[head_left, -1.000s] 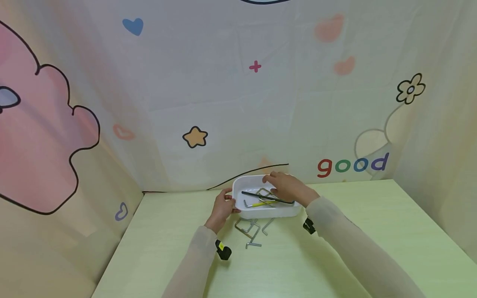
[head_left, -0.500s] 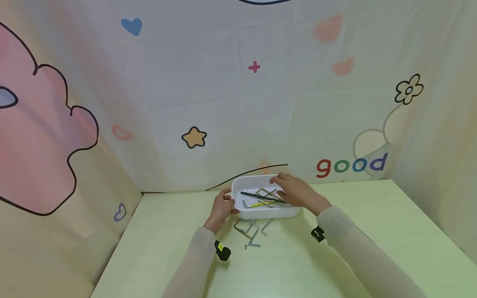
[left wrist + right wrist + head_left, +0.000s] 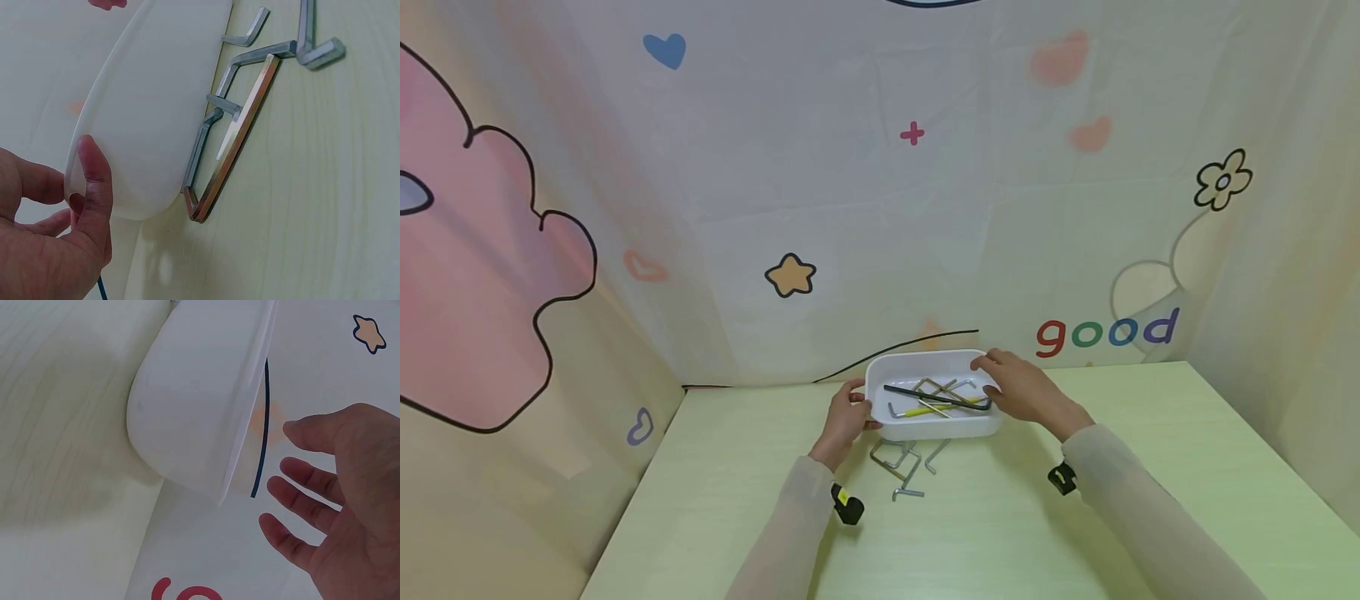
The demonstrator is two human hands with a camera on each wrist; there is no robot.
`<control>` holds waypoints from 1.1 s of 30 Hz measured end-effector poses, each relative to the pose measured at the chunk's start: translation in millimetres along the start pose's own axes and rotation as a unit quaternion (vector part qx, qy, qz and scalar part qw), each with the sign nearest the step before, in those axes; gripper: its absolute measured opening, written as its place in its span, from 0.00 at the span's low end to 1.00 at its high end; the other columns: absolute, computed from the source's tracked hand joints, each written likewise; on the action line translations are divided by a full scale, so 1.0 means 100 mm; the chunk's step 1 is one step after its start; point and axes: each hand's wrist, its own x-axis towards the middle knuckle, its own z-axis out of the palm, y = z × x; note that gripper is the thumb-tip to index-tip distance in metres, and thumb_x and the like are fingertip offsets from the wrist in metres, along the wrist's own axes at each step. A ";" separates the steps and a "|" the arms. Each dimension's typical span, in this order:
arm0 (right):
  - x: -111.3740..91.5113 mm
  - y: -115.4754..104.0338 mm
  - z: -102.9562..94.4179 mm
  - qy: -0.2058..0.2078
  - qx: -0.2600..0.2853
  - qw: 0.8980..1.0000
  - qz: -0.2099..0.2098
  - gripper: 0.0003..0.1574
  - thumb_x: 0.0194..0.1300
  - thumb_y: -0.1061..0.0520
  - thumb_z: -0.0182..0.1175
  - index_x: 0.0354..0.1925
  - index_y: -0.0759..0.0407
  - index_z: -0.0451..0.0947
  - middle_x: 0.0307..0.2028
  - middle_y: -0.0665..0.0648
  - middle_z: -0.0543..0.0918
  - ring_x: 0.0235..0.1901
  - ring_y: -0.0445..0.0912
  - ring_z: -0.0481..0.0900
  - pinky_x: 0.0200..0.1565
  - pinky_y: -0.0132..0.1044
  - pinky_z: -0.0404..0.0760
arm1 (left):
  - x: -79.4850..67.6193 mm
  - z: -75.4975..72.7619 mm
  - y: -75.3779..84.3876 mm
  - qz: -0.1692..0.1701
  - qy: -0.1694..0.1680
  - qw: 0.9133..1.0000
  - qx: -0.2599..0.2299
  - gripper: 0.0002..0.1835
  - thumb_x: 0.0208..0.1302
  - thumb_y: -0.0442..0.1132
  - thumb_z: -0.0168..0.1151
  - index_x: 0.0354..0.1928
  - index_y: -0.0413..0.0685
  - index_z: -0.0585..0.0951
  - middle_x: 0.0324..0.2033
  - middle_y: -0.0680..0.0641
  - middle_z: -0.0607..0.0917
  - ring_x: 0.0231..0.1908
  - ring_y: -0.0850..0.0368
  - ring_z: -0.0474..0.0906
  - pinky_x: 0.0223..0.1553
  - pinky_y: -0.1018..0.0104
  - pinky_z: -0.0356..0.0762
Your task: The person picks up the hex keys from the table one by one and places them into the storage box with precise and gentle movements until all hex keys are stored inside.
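Observation:
A white plastic tray (image 3: 942, 429) stands at the back of the table. My left hand (image 3: 844, 423) pinches the rim at its left end; in the left wrist view the left thumb (image 3: 95, 172) presses the outer wall. In the tray lie a black hex key (image 3: 925, 395), a yellow-sleeved hex key (image 3: 917, 412) and several metal ones. My right hand (image 3: 1030, 390) is at the tray's right end, fingers loosely bent and nothing between them; the right wrist view shows this hand (image 3: 350, 494) apart from the tray wall. Several loose hex keys (image 3: 240, 128) lie crossed before the tray.
The pale wooden table (image 3: 970, 533) ends just behind the tray at a printed cloth (image 3: 865, 208). A small black wrist camera (image 3: 848, 505) hangs under the left cuff, another (image 3: 1062, 478) under the right. A short hex key (image 3: 908, 494) lies nearest the person.
My right hand has moved right, from over the tray to its right end, uncovering more hex keys inside. The left hand and the loose hex keys stay where they were.

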 end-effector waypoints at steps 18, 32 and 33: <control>-0.11 0.18 0.06 -0.023 -0.012 0.995 0.092 0.26 0.64 0.58 0.64 0.59 0.59 0.74 0.50 0.63 0.79 0.41 0.54 0.80 0.39 0.50 0.87 | 0.00 0.00 -0.01 0.004 -0.002 1.000 0.002 0.26 0.67 0.25 0.50 0.67 0.41 0.67 0.41 0.45 0.69 0.38 0.48 0.76 0.29 0.70 0.85; -0.14 0.26 0.21 -0.021 0.035 0.989 0.139 0.27 0.67 0.56 0.61 0.62 0.61 0.70 0.48 0.65 0.80 0.44 0.58 0.81 0.44 0.55 0.85 | 0.00 0.00 0.00 0.000 0.002 1.000 0.003 0.27 0.66 0.26 0.51 0.68 0.41 0.67 0.41 0.45 0.69 0.38 0.48 0.76 0.28 0.70 0.85; -0.13 0.26 0.22 -0.018 0.045 0.989 0.142 0.27 0.67 0.56 0.61 0.62 0.62 0.69 0.49 0.65 0.80 0.45 0.59 0.81 0.45 0.56 0.85 | 0.00 0.00 0.00 0.000 0.002 1.000 0.002 0.27 0.66 0.26 0.51 0.68 0.42 0.67 0.41 0.45 0.69 0.38 0.48 0.76 0.28 0.70 0.85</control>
